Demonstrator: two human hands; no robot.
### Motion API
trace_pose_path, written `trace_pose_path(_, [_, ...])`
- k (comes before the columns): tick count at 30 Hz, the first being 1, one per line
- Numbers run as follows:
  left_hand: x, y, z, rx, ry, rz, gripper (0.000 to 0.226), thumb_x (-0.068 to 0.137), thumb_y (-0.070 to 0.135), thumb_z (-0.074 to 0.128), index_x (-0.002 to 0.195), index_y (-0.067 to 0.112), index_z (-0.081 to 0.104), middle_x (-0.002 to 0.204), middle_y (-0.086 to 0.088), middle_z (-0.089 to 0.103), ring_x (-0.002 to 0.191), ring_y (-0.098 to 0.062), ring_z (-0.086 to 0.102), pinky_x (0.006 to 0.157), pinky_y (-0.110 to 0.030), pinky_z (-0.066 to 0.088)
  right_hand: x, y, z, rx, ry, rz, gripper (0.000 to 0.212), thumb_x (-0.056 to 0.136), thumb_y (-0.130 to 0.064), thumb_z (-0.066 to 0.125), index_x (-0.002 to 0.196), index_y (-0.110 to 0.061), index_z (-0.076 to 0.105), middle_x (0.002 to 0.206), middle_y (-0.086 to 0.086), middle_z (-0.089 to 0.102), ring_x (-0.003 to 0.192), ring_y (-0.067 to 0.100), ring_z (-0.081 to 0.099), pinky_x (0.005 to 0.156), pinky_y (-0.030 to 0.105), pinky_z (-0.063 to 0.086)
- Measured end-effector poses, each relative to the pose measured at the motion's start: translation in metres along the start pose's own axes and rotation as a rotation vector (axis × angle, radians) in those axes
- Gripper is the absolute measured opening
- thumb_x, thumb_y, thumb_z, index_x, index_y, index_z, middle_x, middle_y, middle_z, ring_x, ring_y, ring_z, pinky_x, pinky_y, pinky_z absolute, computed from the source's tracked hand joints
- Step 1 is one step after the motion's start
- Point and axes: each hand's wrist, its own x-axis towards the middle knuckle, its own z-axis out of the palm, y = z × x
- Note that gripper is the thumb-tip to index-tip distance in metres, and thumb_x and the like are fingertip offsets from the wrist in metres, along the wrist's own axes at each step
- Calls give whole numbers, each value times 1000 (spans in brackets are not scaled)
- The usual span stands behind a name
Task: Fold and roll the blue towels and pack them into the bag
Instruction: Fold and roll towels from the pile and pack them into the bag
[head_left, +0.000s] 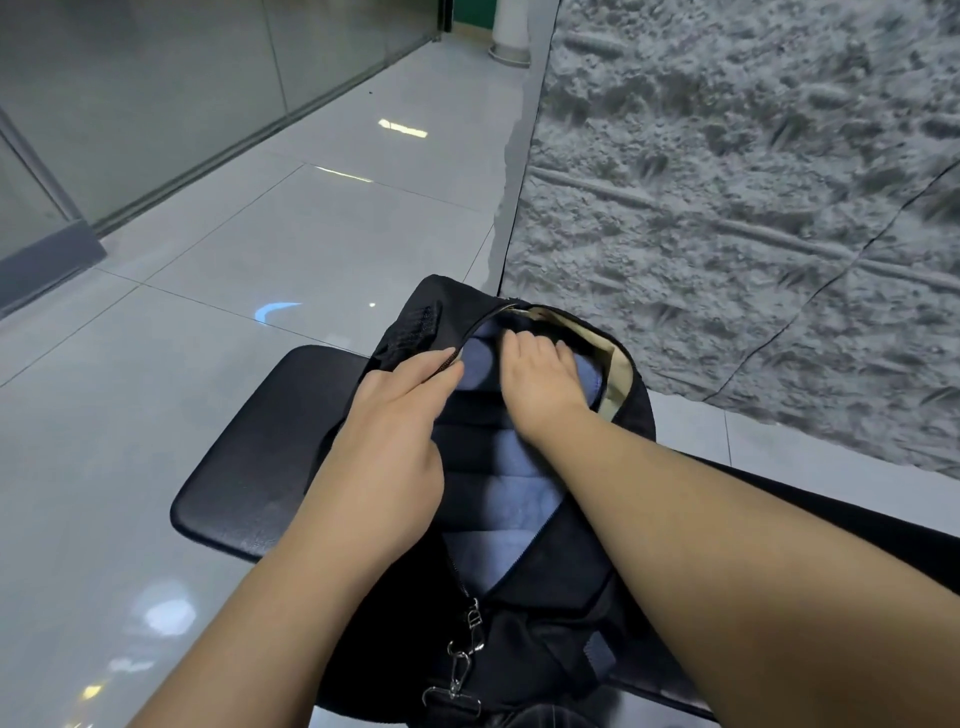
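A black bag (618, 431) with a beige lining lies unzipped on a black padded bench. Several rolled blue towels (504, 467) fill its opening in a row. My left hand (395, 441) grips the bag's left zipper edge and holds it back. My right hand (540, 379) lies palm down on the farthest towel roll, pressing it into the bag's far end, fingers partly tucked under the rim.
The black bench (249, 467) stands on a glossy grey tiled floor (208, 291). A grey textured wall panel (753, 208) rises to the right. Glass partitions (156, 104) line the far left. Metal strap clips (462, 660) hang at the bag's near end.
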Motion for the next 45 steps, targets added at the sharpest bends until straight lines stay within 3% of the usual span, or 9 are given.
trace_pose_path(8, [-2, -3, -1, -6, 9, 2, 82, 71, -19, 32, 140, 25, 41, 144, 23, 32, 103, 0, 26, 86, -4, 24, 17, 4, -2, 124, -147, 26, 45, 85, -12, 44, 127, -7, 30, 130, 11, 37, 125, 29, 34, 106, 45, 24])
trace_pose_path(11, [0, -3, 1, -18, 13, 16, 82, 71, -20, 33, 140, 23, 42, 141, 22, 35, 104, 0, 28, 89, 4, 20, 21, 6, -1, 86, -88, 17, 37, 88, -20, 45, 122, -9, 37, 129, 10, 34, 122, 28, 30, 103, 44, 24])
trace_pose_path(14, [0, -3, 4, -34, 18, 30, 80, 69, -23, 34, 137, 17, 46, 133, 24, 34, 101, 0, 29, 91, 7, 15, 24, 8, -3, -7, 21, 35, 31, 91, -13, 38, 120, -9, 45, 126, 10, 36, 117, 28, 34, 93, 37, 30])
trace_pose_path(20, [-2, 1, 4, -72, 36, -11, 81, 69, -24, 32, 137, 18, 46, 131, 29, 30, 103, 3, 28, 90, 8, 13, 26, 5, -11, 67, 77, 95, 30, 92, 1, 33, 120, -6, 43, 126, 13, 46, 117, 30, 42, 91, 38, 38])
trace_pose_path(28, [-1, 4, 0, -55, 47, -30, 81, 68, -23, 31, 136, 18, 47, 131, 27, 32, 101, 2, 28, 88, 9, 15, 3, 3, -1, 77, 12, -6, 20, 90, 2, 40, 105, -4, 52, 117, 9, 43, 108, 27, 39, 68, 33, 29])
trace_pose_path(32, [-1, 8, -2, 1, -28, -38, 76, 72, -20, 33, 138, 16, 43, 137, 23, 32, 102, 2, 24, 88, 9, 10, -5, 4, -4, 126, -89, -7, 35, 88, 1, 44, 122, -6, 47, 128, 7, 40, 119, 25, 36, 85, 36, 42])
trace_pose_path(35, [0, 16, -3, 43, -101, -73, 70, 80, -10, 36, 143, 20, 35, 149, 18, 26, 117, -6, 23, 95, -3, 14, -10, 1, -13, 158, -168, 0, 52, 88, -5, 47, 138, -7, 34, 140, 8, 33, 125, 27, 35, 94, 39, 44])
trace_pose_path(40, [-1, 31, -3, 120, -161, -116, 58, 90, 6, 39, 144, 26, 31, 152, 17, 18, 132, -10, 13, 104, -25, 23, -21, 2, -31, 275, -278, 4, 54, 91, -9, 46, 142, -8, 29, 150, 8, 25, 129, 28, 38, 93, 38, 41])
trace_pose_path(45, [-3, 46, 4, 169, -176, -156, 55, 92, 10, 39, 143, 30, 32, 154, 10, 14, 138, -11, 6, 107, -32, 22, -34, 5, -43, 318, -242, -54, 54, 92, -9, 47, 141, -6, 27, 149, 11, 27, 135, 26, 31, 103, 37, 34])
